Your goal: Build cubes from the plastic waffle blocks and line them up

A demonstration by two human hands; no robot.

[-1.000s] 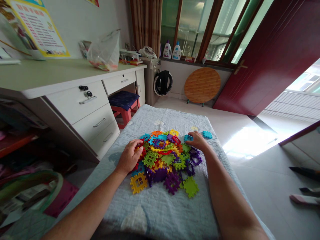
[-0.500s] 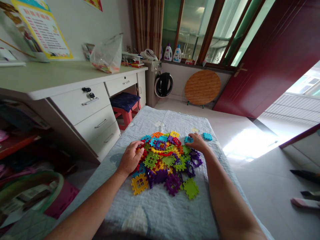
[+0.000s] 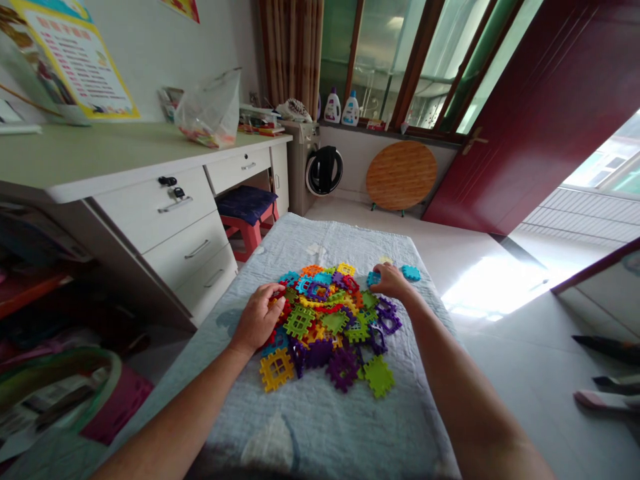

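Note:
A pile of colourful plastic interlocking building tiles (image 3: 334,323) lies on the cloth-covered table. At its left edge my left hand (image 3: 259,317) rests open, thumb apart from the fingers, fingertips against red tiles (image 3: 287,309). On the far right of the pile, my right hand (image 3: 393,280) has its fingers closed over a blue tile (image 3: 373,278), partly hidden by them. Another blue tile (image 3: 411,273) lies alone just beyond that hand. Nearer to me, a yellow window tile (image 3: 277,370), a purple one (image 3: 343,369) and a green one (image 3: 379,377) lie along the pile's front.
A pale patterned cloth (image 3: 345,233) covers the table. On the left stands a white desk (image 3: 165,160) with a plastic bag (image 3: 213,110) on it. A red stool (image 3: 249,233), a washing machine (image 3: 303,167) and a round wooden board (image 3: 401,175) are farther back.
The whole view has shifted slightly. My right fingers sit a little more curled over the blue tile. My left hand stays almost still at the pile's left edge.

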